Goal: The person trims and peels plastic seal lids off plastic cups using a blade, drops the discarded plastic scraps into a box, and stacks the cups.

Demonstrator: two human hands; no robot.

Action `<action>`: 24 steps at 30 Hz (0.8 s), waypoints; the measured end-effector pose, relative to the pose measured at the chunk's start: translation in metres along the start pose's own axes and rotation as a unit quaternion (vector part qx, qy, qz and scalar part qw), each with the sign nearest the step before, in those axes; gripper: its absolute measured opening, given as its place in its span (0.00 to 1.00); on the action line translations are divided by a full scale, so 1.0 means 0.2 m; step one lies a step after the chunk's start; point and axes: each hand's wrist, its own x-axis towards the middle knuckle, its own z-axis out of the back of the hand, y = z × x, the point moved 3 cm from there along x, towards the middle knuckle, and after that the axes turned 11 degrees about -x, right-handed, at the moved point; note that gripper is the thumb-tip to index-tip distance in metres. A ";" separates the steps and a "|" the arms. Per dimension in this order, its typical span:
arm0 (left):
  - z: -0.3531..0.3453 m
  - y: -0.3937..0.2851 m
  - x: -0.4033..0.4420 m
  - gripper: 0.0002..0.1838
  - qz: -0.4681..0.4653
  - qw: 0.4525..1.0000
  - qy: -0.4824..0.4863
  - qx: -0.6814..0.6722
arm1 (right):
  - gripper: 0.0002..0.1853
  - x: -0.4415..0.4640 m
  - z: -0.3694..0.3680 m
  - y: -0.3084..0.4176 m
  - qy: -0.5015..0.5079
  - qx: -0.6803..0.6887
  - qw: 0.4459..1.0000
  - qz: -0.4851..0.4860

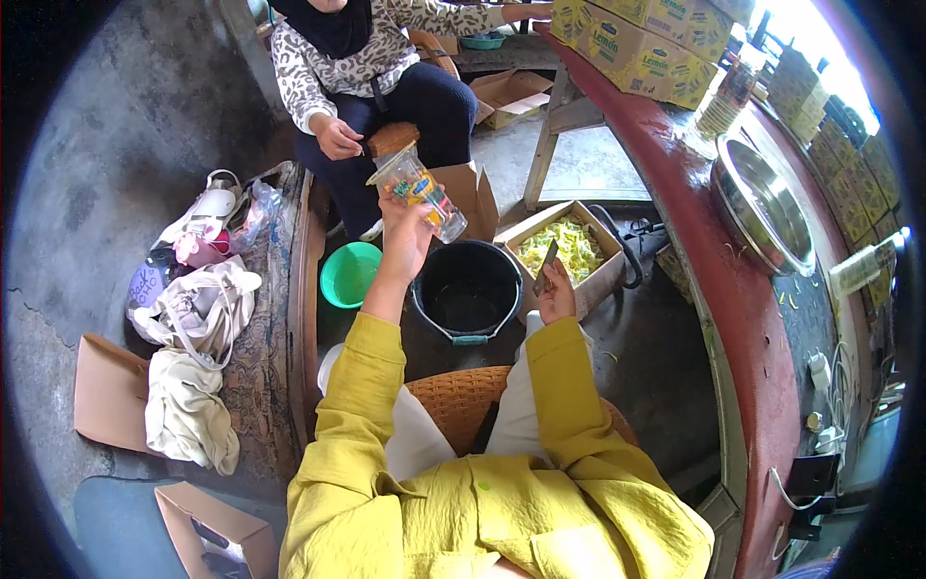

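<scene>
Plainly, the printed clear plastic cup was up in the air, tilted, beyond the black bucket as the head view showed it, with the left hand wrapped around its side and the right hand gripping a small flat dark tool. It looked light and thin-walled, probably smooth enough to slip from wet fingers and apt to buckle under pressure, so a gentle hold around the body, below the rim, seemed best.

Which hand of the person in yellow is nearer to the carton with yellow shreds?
Right. The right hand is close beside the carton; the left hand, holding a clear container, is farther off, to the carton's left.
</scene>
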 end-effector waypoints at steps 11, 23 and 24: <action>0.51 0.22 0.03 0.37 0.057 0.803 0.047 0.591 | 0.24 0.02 -0.01 -0.02 -0.020 0.012 1.000 -0.015; 0.78 0.43 0.01 0.39 0.347 0.503 0.089 0.787 | 0.17 0.03 -0.04 -0.04 -0.005 -0.027 0.998 -0.050; 0.83 0.46 0.00 0.39 0.323 0.513 0.092 0.790 | 0.16 0.03 -0.05 -0.04 -0.019 -0.027 0.998 -0.056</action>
